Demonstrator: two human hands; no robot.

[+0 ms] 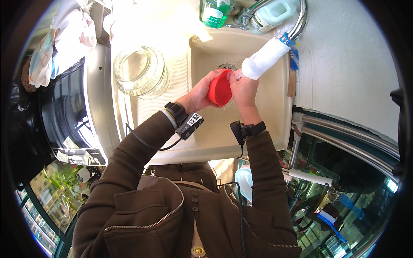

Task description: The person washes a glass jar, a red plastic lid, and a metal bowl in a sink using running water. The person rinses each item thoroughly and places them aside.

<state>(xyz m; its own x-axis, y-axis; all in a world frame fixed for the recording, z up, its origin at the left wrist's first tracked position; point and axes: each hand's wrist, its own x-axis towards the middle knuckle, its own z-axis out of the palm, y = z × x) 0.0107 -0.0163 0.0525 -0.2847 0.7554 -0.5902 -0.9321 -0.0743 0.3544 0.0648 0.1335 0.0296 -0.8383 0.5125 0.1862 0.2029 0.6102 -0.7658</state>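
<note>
A red cup-like vessel [220,88] is tilted above the basin of a cream sink [206,135]. My left hand [201,92] grips it from the left, thumb along its upper rim. At its right rim is my right hand [244,88], the thumb side against the red wall; most of its fingers are hidden. Water runs over the back of that hand from a tap [301,19] whose outlet is wrapped in a white cloth sleeve [266,58] with a blue clamp. Behind the hands, the metal drain [227,66] is partly covered.
A clear glass bowl [142,72] stands on the ribbed drainboard [180,74]. Green liquid soap [215,14] and a white jug [272,16] are behind the basin. A wooden-handled brush [292,75] lies along the right rim. A washing machine [74,109] is at left.
</note>
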